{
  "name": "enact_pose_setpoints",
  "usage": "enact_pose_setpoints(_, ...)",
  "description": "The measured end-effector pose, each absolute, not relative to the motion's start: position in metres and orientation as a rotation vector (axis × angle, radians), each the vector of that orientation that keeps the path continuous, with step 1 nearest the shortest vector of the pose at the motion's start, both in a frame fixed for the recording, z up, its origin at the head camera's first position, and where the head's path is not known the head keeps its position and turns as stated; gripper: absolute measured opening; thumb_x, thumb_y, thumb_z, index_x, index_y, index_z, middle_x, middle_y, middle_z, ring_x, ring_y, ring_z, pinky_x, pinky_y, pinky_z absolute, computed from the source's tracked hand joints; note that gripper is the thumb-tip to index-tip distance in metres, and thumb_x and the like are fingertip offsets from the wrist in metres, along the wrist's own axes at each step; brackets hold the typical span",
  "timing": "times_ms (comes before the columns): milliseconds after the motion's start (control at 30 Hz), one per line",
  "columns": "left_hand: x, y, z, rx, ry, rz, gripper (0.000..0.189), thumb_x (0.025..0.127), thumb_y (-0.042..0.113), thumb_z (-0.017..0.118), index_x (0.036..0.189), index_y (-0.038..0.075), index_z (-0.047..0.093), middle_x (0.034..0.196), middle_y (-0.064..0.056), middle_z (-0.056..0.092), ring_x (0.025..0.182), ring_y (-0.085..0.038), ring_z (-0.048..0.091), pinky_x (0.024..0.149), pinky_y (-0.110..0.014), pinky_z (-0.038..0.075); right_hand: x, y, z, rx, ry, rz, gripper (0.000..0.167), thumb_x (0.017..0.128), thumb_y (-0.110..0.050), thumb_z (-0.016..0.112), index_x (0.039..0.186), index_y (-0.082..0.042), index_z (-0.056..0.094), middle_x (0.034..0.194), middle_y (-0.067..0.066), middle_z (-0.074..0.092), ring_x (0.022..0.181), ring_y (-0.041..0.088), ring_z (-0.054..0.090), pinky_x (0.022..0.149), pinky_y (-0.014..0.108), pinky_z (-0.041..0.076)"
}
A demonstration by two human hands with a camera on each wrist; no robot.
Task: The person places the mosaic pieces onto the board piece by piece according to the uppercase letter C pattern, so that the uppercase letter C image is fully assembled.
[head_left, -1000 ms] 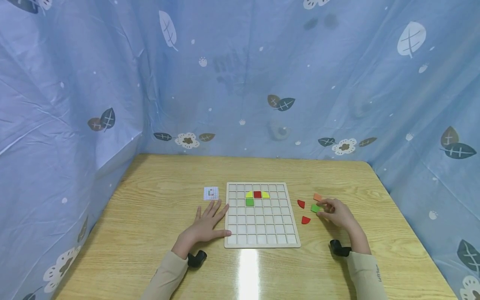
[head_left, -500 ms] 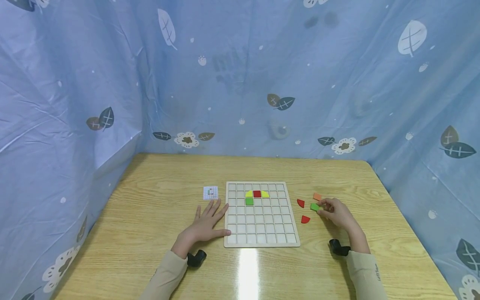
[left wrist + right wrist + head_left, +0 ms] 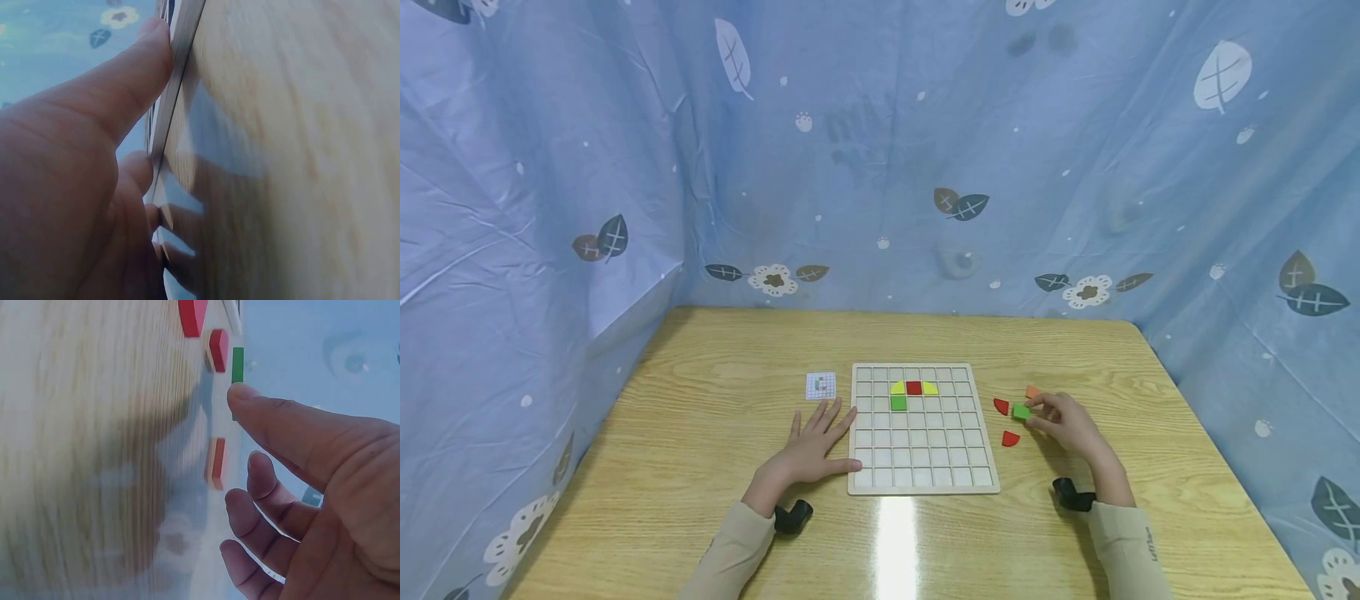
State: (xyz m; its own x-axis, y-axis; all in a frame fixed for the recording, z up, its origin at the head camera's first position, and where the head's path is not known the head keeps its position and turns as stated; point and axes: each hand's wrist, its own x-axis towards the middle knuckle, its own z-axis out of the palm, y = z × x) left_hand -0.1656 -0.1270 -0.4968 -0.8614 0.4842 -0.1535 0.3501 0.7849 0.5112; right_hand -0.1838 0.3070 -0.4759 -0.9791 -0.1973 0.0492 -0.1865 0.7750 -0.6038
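My right hand (image 3: 1071, 425) pinches a green square tile (image 3: 1020, 412) between thumb and fingers. In the right wrist view the green tile (image 3: 237, 365) is held above the tabletop, partly hidden by the thumb. Left of centre, my left hand (image 3: 805, 457) lies with spread fingers by the pale wooden grid board (image 3: 917, 458), its thumb on the board's edge. Set into the grid are a yellow quarter-circle (image 3: 898, 389), a red square (image 3: 913, 387), another yellow quarter-circle (image 3: 930, 388) and a green square (image 3: 898, 403) below the left one.
Between board and right hand lie two red quarter-circle pieces, an upper red piece (image 3: 1002, 406) and a lower red piece (image 3: 1011, 438). Just beyond the right fingers is an orange piece (image 3: 1032, 391). A small printed pattern card (image 3: 821, 386) lies left of the board on the wooden table (image 3: 737, 350).
The green tile has come up off the table in my right hand's pinch and shifted slightly left. My left hand has stayed in place.
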Motion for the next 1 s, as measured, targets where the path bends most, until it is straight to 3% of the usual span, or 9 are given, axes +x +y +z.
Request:
enact_pose_setpoints(300,-0.166,-0.127,-0.499,0.649,2.692,0.693,0.085,0.084,0.057,0.056,0.15,0.022,0.016,0.156,-0.01,0.005,0.143,-0.034,-0.002,0.107,-0.063,-0.007,-0.184,0.292,-0.474,-0.345,2.978,-0.997,0.025,0.085,-0.014,0.068,0.107,-0.003,0.064,0.083,0.007,0.05,0.07,0.016,0.046,0.061,0.029,0.04)
enact_pose_setpoints(1000,-0.167,-0.128,-0.503,0.644,2.698,0.685,0.086,0.083,0.061,0.054,0.15,0.024,0.015,0.156,-0.008,0.005,0.143,-0.031,-0.004,0.107,-0.061,-0.01,-0.184,0.247,-0.468,-0.456,2.969,-0.995,0.024,0.082,-0.015,0.07,0.104,-0.006,0.066,0.082,0.01,0.05,0.067,0.015,0.044,0.054,0.025,0.038)
